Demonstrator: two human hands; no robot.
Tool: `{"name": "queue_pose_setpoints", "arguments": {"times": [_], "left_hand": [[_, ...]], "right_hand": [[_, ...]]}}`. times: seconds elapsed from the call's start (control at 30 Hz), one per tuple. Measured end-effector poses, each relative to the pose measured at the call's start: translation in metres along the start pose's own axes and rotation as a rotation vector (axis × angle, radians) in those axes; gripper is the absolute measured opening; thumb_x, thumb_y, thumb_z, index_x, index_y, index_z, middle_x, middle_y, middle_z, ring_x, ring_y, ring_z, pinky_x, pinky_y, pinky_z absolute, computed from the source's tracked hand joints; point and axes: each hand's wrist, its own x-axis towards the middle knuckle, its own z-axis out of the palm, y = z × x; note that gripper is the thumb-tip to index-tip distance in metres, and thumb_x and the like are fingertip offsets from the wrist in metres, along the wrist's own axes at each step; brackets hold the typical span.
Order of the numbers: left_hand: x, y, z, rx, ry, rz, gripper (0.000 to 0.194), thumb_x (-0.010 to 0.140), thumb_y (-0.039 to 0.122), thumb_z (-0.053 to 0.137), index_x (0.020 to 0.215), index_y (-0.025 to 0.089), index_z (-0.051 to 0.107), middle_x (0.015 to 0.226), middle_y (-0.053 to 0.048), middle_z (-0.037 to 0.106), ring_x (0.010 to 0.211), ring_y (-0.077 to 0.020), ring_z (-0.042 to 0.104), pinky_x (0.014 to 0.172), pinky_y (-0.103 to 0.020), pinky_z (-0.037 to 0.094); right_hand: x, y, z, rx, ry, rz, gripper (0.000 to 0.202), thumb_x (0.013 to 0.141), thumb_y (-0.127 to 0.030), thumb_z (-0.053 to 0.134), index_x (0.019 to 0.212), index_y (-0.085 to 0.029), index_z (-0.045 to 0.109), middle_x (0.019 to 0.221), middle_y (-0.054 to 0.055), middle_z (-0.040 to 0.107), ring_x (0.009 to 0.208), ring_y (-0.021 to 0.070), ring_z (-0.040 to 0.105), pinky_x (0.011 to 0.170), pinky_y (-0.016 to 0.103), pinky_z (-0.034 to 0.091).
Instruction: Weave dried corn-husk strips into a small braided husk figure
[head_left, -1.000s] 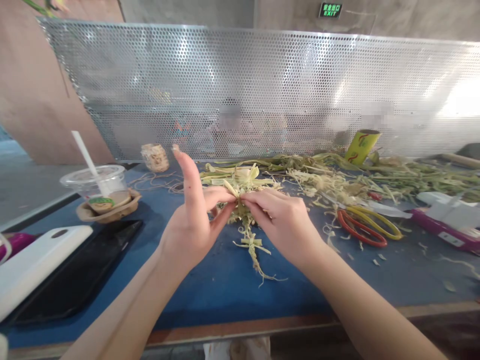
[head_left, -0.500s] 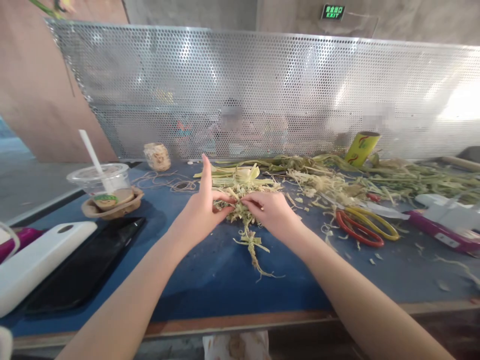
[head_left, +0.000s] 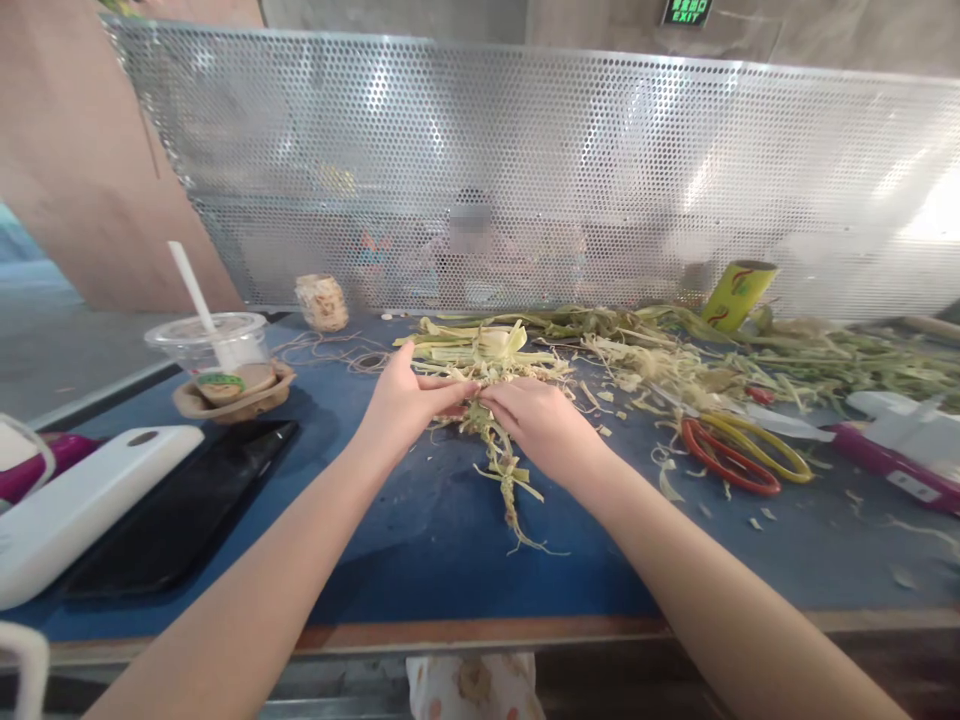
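Note:
A bundle of knotted, pale green plant strips lies in the middle of the blue table, its thin tail trailing toward me. My left hand pinches at the top of this bundle from the left, thumb and fingers together. From the other side my right hand has its fingertips closed on the same spot, touching the left fingertips. What exactly is between the fingertips is too small to make out. Just behind the hands lies a pile of wider, flat green strips.
Scissors with red and yellow handles lie at right among scraps. More plant strips spread behind them, beside a yellow-green tube. At left are a plastic cup, a black phone and a white device. A perforated metal panel stands behind.
My left thumb, raised before, has come down toward the fingers. Both hands remain at the bundle. The view has tilted slightly downward.

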Motion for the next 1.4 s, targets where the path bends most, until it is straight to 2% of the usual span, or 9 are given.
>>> {"name": "queue_pose_setpoints", "arguments": {"times": [0.3, 0.47, 0.57, 0.63, 0.77, 0.87, 1.0, 1.17, 1.4], "left_hand": [[0.003, -0.004, -0.002, 0.028, 0.081, 0.076, 0.12, 0.055, 0.015, 0.08, 0.144, 0.006, 0.0, 0.071, -0.006, 0.071, 0.06, -0.0167, 0.066, 0.067, -0.031, 0.055], [0.004, -0.009, -0.001, 0.036, 0.104, 0.113, 0.12, 0.054, 0.019, 0.081, 0.144, 0.007, 0.004, 0.073, -0.007, 0.071, 0.069, -0.0207, 0.067, 0.075, -0.036, 0.053], [0.002, -0.008, -0.001, 0.066, 0.054, 0.115, 0.121, 0.056, 0.028, 0.081, 0.145, 0.009, 0.001, 0.077, -0.009, 0.072, 0.079, -0.0246, 0.067, 0.079, -0.039, 0.051], [0.0, -0.005, -0.001, 0.063, -0.03, 0.067, 0.12, 0.06, 0.033, 0.079, 0.144, 0.009, -0.004, 0.079, -0.01, 0.073, 0.083, -0.0255, 0.067, 0.079, -0.039, 0.051], [-0.003, 0.001, -0.004, 0.045, -0.2, -0.053, 0.12, 0.062, 0.029, 0.078, 0.144, 0.009, -0.008, 0.084, -0.011, 0.073, 0.082, -0.0226, 0.067, 0.077, -0.035, 0.052], [-0.001, 0.0, -0.007, 0.109, -0.174, -0.053, 0.122, 0.061, 0.03, 0.079, 0.144, 0.011, -0.008, 0.085, -0.011, 0.073, 0.074, -0.0206, 0.067, 0.073, -0.034, 0.052], [0.0, -0.003, -0.009, 0.18, -0.153, 0.023, 0.12, 0.061, 0.028, 0.078, 0.144, 0.01, -0.006, 0.086, -0.012, 0.073, 0.065, -0.0179, 0.065, 0.067, -0.032, 0.051], [-0.002, -0.001, -0.009, 0.186, -0.166, 0.051, 0.12, 0.058, 0.021, 0.079, 0.144, 0.008, -0.003, 0.079, -0.009, 0.072, 0.067, -0.0177, 0.065, 0.066, -0.03, 0.05], [-0.005, 0.0, -0.007, 0.356, -0.21, 0.152, 0.117, 0.065, 0.02, 0.072, 0.142, 0.009, -0.015, 0.074, -0.005, 0.071, 0.068, -0.0175, 0.064, 0.073, -0.033, 0.048]], "right_hand": [[-0.004, 0.007, -0.001, -0.141, 0.067, -0.287, 0.024, 0.084, -0.001, 0.043, 0.1, -0.009, 0.059, 0.084, 0.009, 0.065, 0.078, 0.017, 0.056, 0.07, 0.027, 0.048], [-0.003, 0.0, -0.007, -0.262, 0.13, -0.398, 0.023, 0.085, 0.0, 0.04, 0.093, -0.007, 0.061, 0.081, 0.009, 0.065, 0.074, 0.0167, 0.056, 0.07, 0.027, 0.048], [-0.003, 0.001, -0.007, -0.284, 0.115, -0.395, 0.02, 0.085, -0.001, 0.043, 0.09, -0.007, 0.062, 0.078, 0.009, 0.064, 0.073, 0.0169, 0.056, 0.069, 0.027, 0.048], [-0.003, 0.003, -0.008, -0.271, 0.085, -0.372, 0.02, 0.085, -0.002, 0.044, 0.091, -0.007, 0.062, 0.078, 0.008, 0.064, 0.074, 0.0172, 0.056, 0.068, 0.027, 0.048], [-0.003, 0.006, -0.01, -0.263, -0.012, -0.3, 0.019, 0.085, -0.004, 0.044, 0.093, -0.007, 0.061, 0.081, 0.01, 0.064, 0.076, 0.0178, 0.055, 0.069, 0.027, 0.047], [-0.002, 0.007, -0.012, -0.25, -0.079, -0.261, 0.019, 0.085, -0.004, 0.045, 0.096, -0.008, 0.06, 0.085, 0.01, 0.064, 0.08, 0.0181, 0.056, 0.073, 0.028, 0.046], [-0.002, 0.005, -0.014, -0.246, -0.114, -0.237, 0.017, 0.084, -0.004, 0.047, 0.095, -0.008, 0.06, 0.086, 0.01, 0.063, 0.08, 0.0183, 0.055, 0.074, 0.028, 0.044], [-0.002, 0.004, -0.016, -0.243, -0.115, -0.21, 0.016, 0.083, -0.002, 0.047, 0.089, -0.009, 0.06, 0.083, 0.01, 0.062, 0.078, 0.0173, 0.054, 0.07, 0.027, 0.044], [-0.003, 0.007, -0.019, -0.206, -0.175, -0.191, 0.017, 0.083, -0.002, 0.046, 0.089, -0.011, 0.059, 0.084, 0.009, 0.062, 0.08, 0.0165, 0.055, 0.071, 0.026, 0.044]]}}
